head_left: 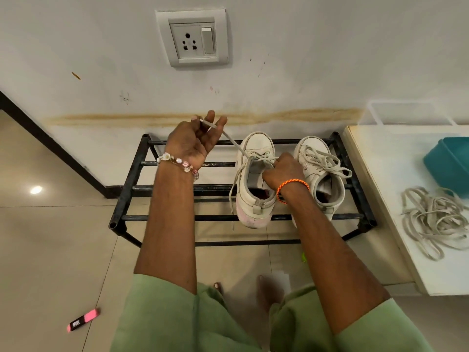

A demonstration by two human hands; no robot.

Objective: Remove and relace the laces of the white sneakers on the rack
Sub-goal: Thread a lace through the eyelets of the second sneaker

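Note:
Two white sneakers stand on the black metal rack (132,171), toes toward the wall. On the left sneaker (253,196), a grey lace (234,144) runs taut from the eyelets up and left. My left hand (196,138) is raised above the rack and pinches that lace near its tip. Another end of the lace hangs down the shoe's left side. My right hand (281,171) grips the left sneaker at its tongue and eyelets. The right sneaker (319,174) stays laced, its bow loose on top.
A white table (385,189) stands right of the rack, bearing a pile of loose grey laces (431,222) and a teal tub (446,163). A pink marker (83,320) lies on the tiled floor at lower left. A wall socket (193,38) sits above.

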